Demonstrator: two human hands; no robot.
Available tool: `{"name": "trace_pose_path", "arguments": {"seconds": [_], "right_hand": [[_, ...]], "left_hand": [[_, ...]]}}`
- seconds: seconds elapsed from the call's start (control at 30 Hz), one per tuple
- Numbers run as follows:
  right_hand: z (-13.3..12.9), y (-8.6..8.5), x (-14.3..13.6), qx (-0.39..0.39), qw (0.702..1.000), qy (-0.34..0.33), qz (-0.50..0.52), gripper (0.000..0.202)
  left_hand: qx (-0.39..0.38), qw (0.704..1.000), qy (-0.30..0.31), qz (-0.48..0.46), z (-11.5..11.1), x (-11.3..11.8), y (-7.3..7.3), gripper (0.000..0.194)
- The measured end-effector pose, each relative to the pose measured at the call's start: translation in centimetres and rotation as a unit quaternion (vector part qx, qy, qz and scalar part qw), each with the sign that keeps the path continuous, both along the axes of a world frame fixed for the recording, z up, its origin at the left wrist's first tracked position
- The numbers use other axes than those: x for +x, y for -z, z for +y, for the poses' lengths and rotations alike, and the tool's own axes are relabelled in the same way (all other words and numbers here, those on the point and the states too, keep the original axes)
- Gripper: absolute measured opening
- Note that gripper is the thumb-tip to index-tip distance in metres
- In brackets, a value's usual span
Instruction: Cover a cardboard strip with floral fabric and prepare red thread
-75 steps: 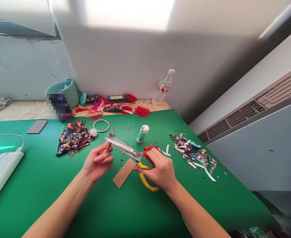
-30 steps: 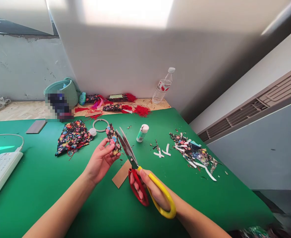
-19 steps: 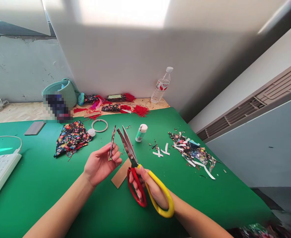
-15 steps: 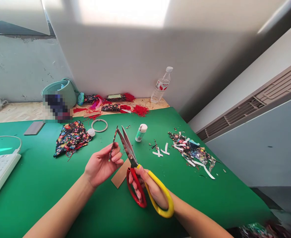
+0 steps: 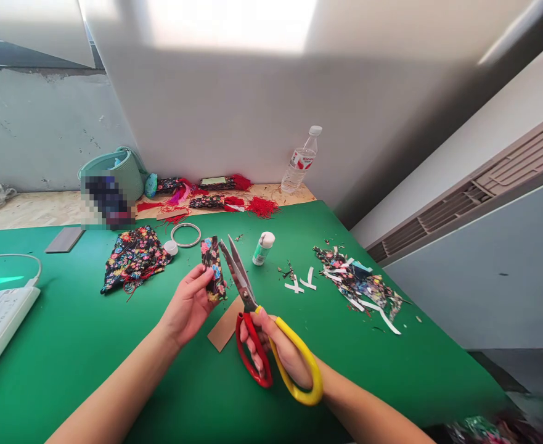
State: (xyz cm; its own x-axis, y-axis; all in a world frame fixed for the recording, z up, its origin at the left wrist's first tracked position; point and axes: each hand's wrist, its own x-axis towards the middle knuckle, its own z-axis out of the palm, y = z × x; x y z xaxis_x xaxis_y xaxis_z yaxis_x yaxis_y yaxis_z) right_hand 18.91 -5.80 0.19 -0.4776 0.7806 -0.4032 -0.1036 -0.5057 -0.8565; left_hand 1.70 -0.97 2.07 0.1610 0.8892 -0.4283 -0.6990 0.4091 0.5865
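Note:
My left hand [image 5: 188, 308] is closed on a narrow strip of black floral fabric [image 5: 213, 266], its patterned face turned toward me. In my right hand [image 5: 283, 348] are scissors [image 5: 248, 302] with one red and one yellow handle; the blades stand slightly apart and point up, just right of the strip. Whether blade and fabric touch, I cannot tell. Beneath the hands a brown rectangular card [image 5: 226, 327] lies on the green tabletop [image 5: 169, 394]. Behind the scissors stands a white and green glue stick [image 5: 264, 248].
Fabric and paper scraps [image 5: 359, 280] lie at the right. On the left are folded floral fabric [image 5: 135, 259], a metal ring [image 5: 185, 235], a white cap [image 5: 170, 248] and a power strip [image 5: 5, 330]. A water bottle [image 5: 301, 159] and red tassels [image 5: 262, 206] are at the back.
My left hand has turned the fabric strip from edge-on to face-on, showing its floral side. The scissors and my right hand have barely moved.

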Motion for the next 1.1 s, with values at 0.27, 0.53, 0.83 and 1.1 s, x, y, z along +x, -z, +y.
{"name": "trace_pose_path", "arguments": {"seconds": [0.27, 0.53, 0.83, 1.1], "right_hand": [[-0.02, 0.26, -0.16, -0.001, 1.000, 0.003, -0.018, 0.063], [0.09, -0.04, -0.30, -0.016, 1.000, -0.003, -0.013, 0.065], [0.15, -0.13, -0.37, -0.029, 0.999, 0.004, -0.015, 0.066], [0.18, 0.13, -0.33, -0.038, 0.999, -0.005, -0.019, 0.066]], "left_hand": [[0.069, 0.994, -0.034, 0.076, 0.22, 0.18, 0.36, 0.027], [0.067, 0.994, -0.023, 0.078, 0.24, 0.06, 0.19, 0.031], [0.117, 0.987, -0.017, 0.113, -0.01, 0.07, 0.10, 0.037], [0.099, 0.991, -0.007, 0.094, 0.06, -0.01, 0.01, 0.045]]}}
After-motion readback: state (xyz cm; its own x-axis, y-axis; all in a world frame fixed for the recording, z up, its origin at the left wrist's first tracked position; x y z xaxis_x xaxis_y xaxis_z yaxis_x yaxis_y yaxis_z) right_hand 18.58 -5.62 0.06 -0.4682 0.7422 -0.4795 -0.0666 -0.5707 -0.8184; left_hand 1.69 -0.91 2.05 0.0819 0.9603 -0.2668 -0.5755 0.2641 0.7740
